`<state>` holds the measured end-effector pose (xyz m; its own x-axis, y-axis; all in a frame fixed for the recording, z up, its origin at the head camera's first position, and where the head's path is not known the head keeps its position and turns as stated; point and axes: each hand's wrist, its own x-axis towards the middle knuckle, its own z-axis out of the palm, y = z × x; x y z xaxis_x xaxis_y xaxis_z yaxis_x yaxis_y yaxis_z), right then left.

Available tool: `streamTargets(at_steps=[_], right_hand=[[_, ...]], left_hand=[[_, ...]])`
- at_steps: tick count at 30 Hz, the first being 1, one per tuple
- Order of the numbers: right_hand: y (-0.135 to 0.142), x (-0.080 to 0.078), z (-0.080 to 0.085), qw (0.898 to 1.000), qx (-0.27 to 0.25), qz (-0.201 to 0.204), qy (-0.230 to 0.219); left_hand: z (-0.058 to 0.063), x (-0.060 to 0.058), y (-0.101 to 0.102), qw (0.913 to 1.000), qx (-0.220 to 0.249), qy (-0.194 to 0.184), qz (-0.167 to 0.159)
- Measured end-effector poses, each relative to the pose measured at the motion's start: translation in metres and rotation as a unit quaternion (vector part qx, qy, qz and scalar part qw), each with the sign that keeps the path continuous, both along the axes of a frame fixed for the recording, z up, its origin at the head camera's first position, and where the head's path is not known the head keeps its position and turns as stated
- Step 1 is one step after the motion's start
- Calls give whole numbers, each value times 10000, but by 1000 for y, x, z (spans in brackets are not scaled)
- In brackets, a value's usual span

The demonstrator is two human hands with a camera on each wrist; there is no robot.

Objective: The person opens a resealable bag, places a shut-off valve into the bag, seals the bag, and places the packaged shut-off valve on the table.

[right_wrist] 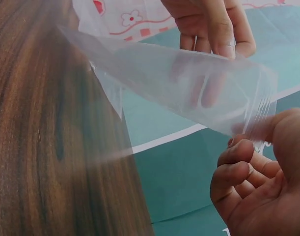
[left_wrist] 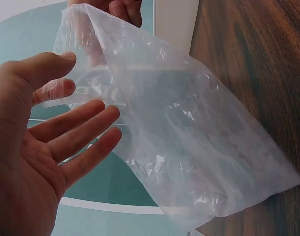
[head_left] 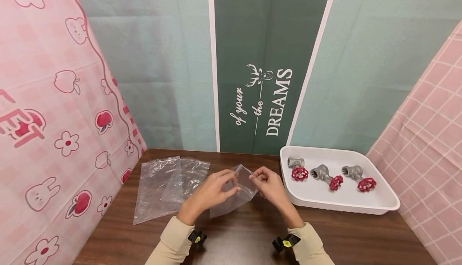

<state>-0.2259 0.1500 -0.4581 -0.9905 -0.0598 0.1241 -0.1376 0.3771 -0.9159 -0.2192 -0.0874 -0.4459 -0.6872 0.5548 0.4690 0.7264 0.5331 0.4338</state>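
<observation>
A clear zip-lock bag [head_left: 234, 205] is held up above the table between the two hands, its mouth parted. The right hand [head_left: 268, 185] pinches the bag's zip edge between thumb and curled index finger, plain in the right wrist view. On the bag's other side, the left hand [head_left: 216, 189] has its thumb and index finger apart at the mouth. In the left wrist view, the index fingertip [left_wrist: 66, 87] touches the zip strip while the other fingers reach out loosely along the bag [left_wrist: 179, 128]. Nothing shows inside the bag.
Two more clear zip bags [head_left: 155, 193] lie overlapping on the wooden table [head_left: 245, 241] at the left. A white tray [head_left: 343, 204] at the right holds three metal valves [head_left: 323, 172] with red handwheels. Printed cloths hang behind and at both sides.
</observation>
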Motion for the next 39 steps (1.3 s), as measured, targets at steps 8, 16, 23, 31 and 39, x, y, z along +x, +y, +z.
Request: streamTargets(at_steps=[8,16,23,31,39], right_hand=[[5,-1,1,9995,311,86,0],[8,0,2,9988,476,47,-74],[10,1,-2,9989,448,58,-140],[13,1,-3,9986,331,333,-229],[12,3,1,9978,332,499,-295]], left_hand=[[1,2,-7,9996,-45,-247,97],[2,2,-10,9982,-47,-575,146],[2,1,-10,9987,-47,-508,93],[1,-1,-9,9981,-25,-612,-6],[1,0,-8,9985,-141,-529,68]])
